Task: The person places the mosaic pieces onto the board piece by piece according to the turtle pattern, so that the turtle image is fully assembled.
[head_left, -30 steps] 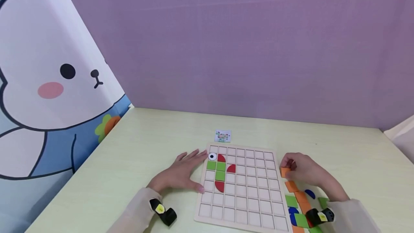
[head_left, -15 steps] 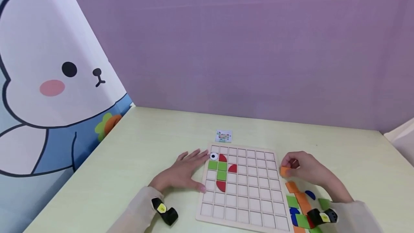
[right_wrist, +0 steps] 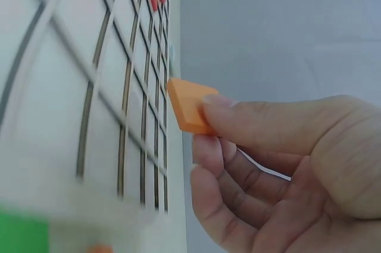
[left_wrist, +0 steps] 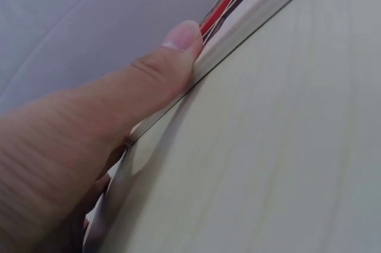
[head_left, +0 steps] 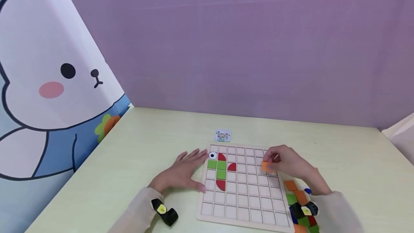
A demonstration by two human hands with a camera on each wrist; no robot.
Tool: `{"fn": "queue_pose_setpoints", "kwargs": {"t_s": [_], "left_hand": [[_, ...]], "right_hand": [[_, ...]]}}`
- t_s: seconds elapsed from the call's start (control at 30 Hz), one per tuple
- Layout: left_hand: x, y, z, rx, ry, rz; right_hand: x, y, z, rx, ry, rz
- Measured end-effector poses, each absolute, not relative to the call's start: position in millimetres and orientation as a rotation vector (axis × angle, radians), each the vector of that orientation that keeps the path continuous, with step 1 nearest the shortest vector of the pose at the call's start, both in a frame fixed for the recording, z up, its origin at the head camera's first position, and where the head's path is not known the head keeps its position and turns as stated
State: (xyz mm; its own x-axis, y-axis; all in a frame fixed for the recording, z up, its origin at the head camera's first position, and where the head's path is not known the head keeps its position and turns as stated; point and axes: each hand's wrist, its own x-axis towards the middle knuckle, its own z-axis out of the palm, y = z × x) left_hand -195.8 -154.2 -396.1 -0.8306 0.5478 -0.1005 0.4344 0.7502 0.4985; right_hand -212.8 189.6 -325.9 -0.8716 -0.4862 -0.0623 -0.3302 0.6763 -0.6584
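Pinching orange tile (head_left: 266, 167) over grid board (head_left: 239, 222): right hand (head_left: 286, 161), wrist camera (head_left: 304, 210) blocking some loose tiles (head_left: 301, 197). Left hand (head_left: 182, 172) spread at board edge; card (head_left: 222, 135) print illegible.

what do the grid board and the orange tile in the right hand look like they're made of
Grid board: probably wood, pale and matte, with brownish edges along its dividers up close. Orange tile: painted wood or plastic, unclear which; faces smooth, evenly coloured.

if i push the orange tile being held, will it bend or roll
The orange tile looks stiff: its edges run straight in the right grip. Probably light, being small and thin. Its flat face and corners suggest sliding, not rolling.
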Motion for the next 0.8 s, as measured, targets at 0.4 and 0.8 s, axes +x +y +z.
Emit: {"fn": "queue_pose_setpoints", "kwargs": {"t_s": [0.4,0.8], "left_hand": [[-192,-154,-392,0.790,2.708,0.689],[-192,-155,-394,0.790,2.706,0.682]], "right_hand": [[-211,145,-323,-0.659,2.627,-1.013],[-208,125,-332,-0.717,2.575,-1.088]]}}
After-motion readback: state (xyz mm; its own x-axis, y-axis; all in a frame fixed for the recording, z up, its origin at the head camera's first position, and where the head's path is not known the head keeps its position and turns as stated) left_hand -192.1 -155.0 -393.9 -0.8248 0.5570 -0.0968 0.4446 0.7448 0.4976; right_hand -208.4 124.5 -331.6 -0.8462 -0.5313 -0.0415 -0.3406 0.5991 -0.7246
